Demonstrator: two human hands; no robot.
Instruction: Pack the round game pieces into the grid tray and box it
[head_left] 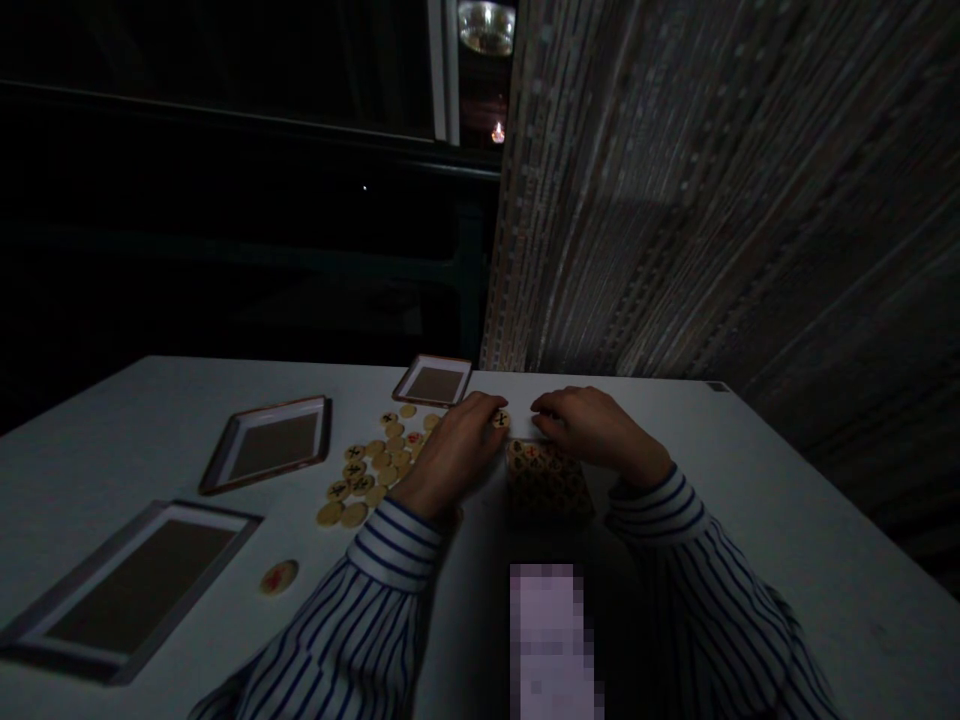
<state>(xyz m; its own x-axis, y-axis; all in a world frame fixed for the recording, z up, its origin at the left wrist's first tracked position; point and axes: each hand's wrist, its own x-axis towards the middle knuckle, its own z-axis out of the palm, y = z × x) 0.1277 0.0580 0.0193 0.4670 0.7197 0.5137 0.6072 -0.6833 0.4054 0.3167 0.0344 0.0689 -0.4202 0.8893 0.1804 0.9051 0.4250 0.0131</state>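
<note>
Between the thumb and fingers of my left hand (457,448) is a round wooden Chinese chess piece (501,419) with a dark character on its face. Just right of it, my right hand (596,428) hovers at the far edge of a box of chess pieces (547,485), fingers bent and slightly apart, with nothing visible in them. Inside the box, pieces lie in rows, some marked red and some dark. Left of my left hand, several loose chess pieces (379,462) are spread on the white table (750,520), partly hidden by that hand.
Shallow trays or lids lie on the table: one at front left (131,590), one at mid left (270,445) and one at the back (433,380). A lone red-marked piece (278,577) sits near my left sleeve. A blurred pale rectangle (553,640) is in front. A string curtain (637,200) hangs behind.
</note>
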